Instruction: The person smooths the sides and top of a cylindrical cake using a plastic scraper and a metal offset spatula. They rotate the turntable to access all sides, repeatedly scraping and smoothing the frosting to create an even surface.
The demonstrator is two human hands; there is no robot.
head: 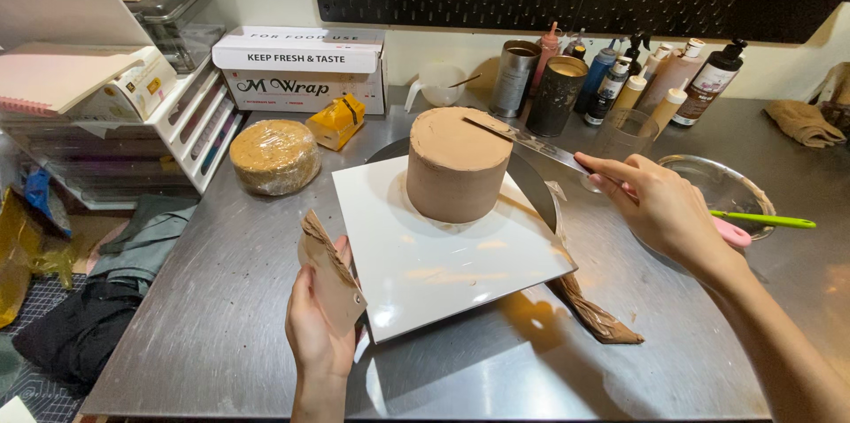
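A tall round cake [456, 166] covered in smooth brown frosting stands on a white square board [443, 255] set on a dark turntable [531, 179]. My right hand [660, 206] grips a long metal spatula [531, 141] whose blade lies flat across the cake's top edge. My left hand [319, 325] holds a frosting-smeared flat scraper [332, 277] upright at the board's left edge, apart from the cake.
A brown piping bag [598, 315] lies right of the board. A wrapped cake layer [275, 155], a wrap box [301, 69], cans and squeeze bottles [611, 77] line the back. A glass bowl [722, 184] with a green-handled tool sits at right.
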